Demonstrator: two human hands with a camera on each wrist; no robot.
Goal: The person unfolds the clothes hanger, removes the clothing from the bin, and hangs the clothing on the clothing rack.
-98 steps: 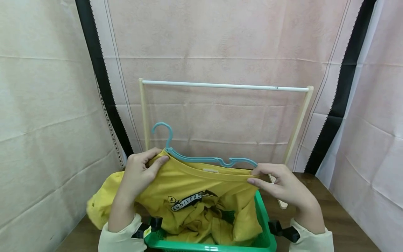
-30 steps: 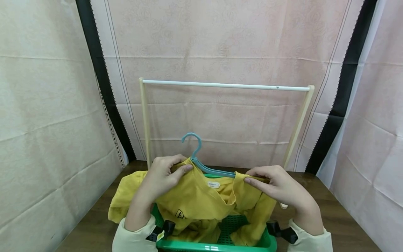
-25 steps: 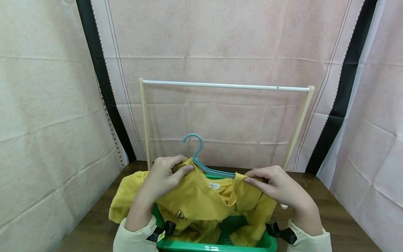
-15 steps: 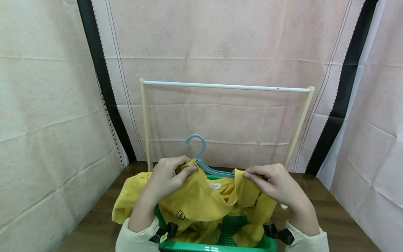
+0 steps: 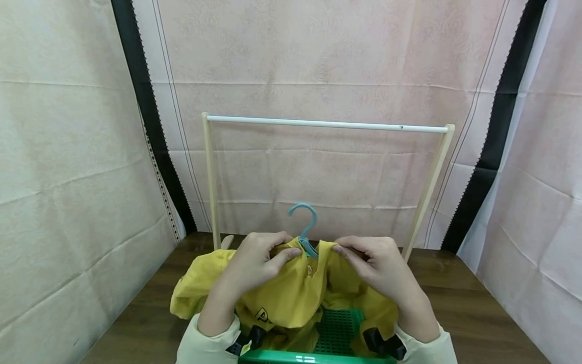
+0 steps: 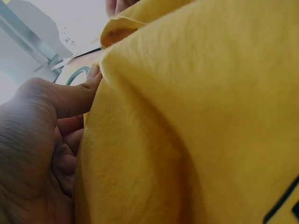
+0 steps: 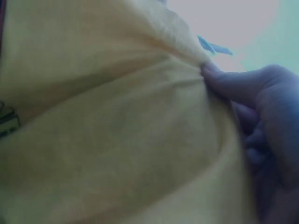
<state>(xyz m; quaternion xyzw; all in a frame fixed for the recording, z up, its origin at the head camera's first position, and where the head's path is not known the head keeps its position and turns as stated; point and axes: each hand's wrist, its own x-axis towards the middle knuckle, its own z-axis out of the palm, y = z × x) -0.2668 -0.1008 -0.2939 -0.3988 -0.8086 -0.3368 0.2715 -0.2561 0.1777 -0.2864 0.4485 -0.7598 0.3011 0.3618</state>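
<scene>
A yellow shirt (image 5: 291,296) hangs between both hands, its lower part in a green basket (image 5: 313,357). The left hand (image 5: 256,265) pinches the shirt beside the neckline; in the left wrist view, the thumb of that hand (image 6: 51,121) presses on the cloth (image 6: 187,93). On the other side of the neckline the right hand (image 5: 379,265) pinches the fabric, and the right wrist view shows this hand (image 7: 266,116) gathering creases in the cloth (image 7: 117,140). A blue hanger (image 5: 310,217) rises out of the neck opening, hook up; its arms are mostly hidden by the shirt.
Behind the hands stands a rack with a white top bar (image 5: 318,123) and cream side posts. It rests on a brown wooden table (image 5: 473,303). Pale cloth walls with black strips surround the table.
Both hands have come closer together, narrowing the neckline. The hanger's hook has shifted right and lower, and less of its arm shows. Earlier the neckline was stretched wide with the printed front visible.
</scene>
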